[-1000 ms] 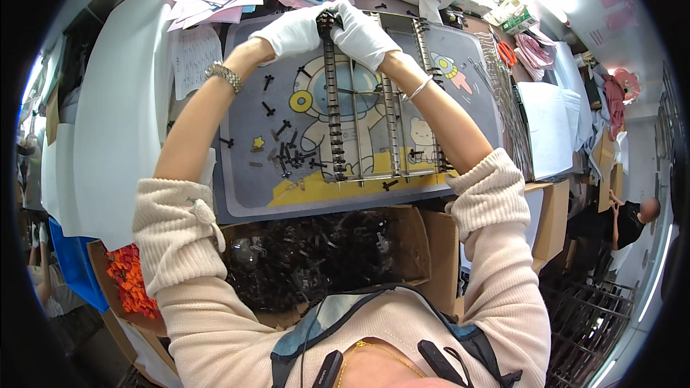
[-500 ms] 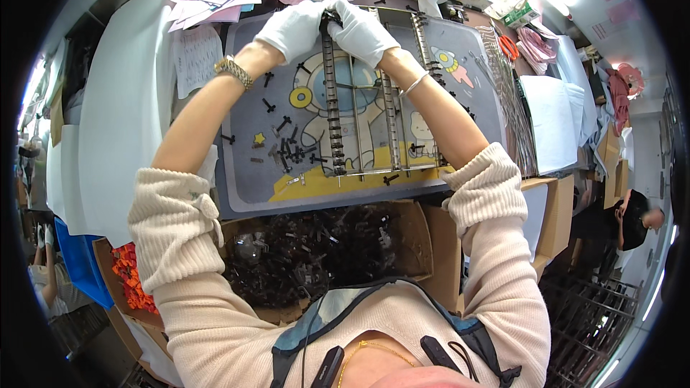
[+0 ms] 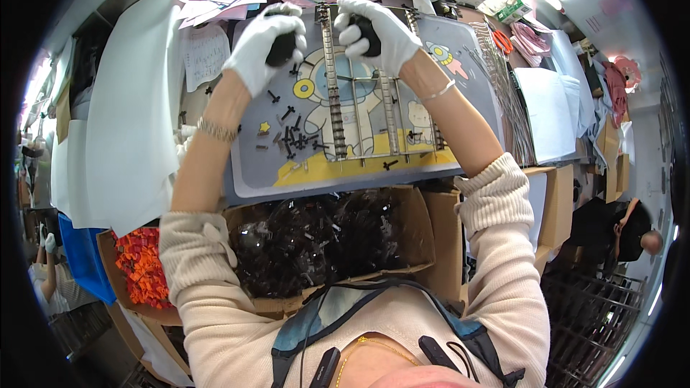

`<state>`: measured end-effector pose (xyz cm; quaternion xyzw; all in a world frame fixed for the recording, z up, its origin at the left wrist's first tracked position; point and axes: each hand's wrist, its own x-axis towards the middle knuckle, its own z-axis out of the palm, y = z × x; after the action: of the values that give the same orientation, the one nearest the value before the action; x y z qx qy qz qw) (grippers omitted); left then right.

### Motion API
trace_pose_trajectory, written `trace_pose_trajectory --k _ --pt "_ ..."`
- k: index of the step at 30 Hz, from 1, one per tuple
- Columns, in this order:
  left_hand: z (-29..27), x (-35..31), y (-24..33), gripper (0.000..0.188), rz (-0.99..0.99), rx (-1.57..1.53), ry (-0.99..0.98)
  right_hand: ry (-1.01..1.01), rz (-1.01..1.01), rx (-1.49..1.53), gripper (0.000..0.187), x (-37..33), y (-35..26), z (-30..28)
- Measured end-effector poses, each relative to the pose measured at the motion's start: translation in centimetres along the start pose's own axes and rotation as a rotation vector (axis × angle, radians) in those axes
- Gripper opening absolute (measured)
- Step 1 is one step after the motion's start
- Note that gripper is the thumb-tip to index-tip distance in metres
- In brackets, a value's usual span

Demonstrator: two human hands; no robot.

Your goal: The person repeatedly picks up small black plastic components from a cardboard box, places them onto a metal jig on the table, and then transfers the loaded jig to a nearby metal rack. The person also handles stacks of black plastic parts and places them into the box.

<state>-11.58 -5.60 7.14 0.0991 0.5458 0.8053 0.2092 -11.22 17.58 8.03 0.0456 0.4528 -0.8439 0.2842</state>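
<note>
A metal rack frame [image 3: 357,111] with ribbed rails and thin rods lies on a grey cartoon-printed mat [image 3: 266,176]. My left hand [image 3: 267,47], in a white glove, hovers left of the frame's far end. Its fingers are loosely bent and apart. My right hand [image 3: 381,34], gloved too, is over the frame's far part, just right of the left ribbed rail [image 3: 333,86], its fingers curved and spread. Dark patches show in both palms; I make out no separate object there. A small dark fitting [image 3: 323,13] sits at the rail's far end, between my hands.
Loose black clips [image 3: 291,136] are scattered on the mat's left part. Nearer me stands a cardboard box [image 3: 424,233] of dark and clear plastic parts. Orange-red pieces [image 3: 140,266] fill a box at left, beside a blue bin [image 3: 83,259]. Thin metal rods [image 3: 512,111] and red-handled scissors [image 3: 501,42] lie right.
My hands were together at the far end of the left ribbed rail. They have parted, the left moving left and nearer, the right moving right, and the dark fitting there is uncovered.
</note>
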Motion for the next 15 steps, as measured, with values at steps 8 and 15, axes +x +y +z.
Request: trace_pose_trajectory --k 8,15 --pt "5.2 -16.2 -4.1 0.042 -0.195 -0.481 -0.072 0.041 0.126 -0.029 0.014 -13.9 8.9 5.9" --pt "12.4 -23.1 -8.7 0.09 0.547 1.049 0.283 0.111 0.081 -0.807 0.054 -21.0 13.9 8.9"
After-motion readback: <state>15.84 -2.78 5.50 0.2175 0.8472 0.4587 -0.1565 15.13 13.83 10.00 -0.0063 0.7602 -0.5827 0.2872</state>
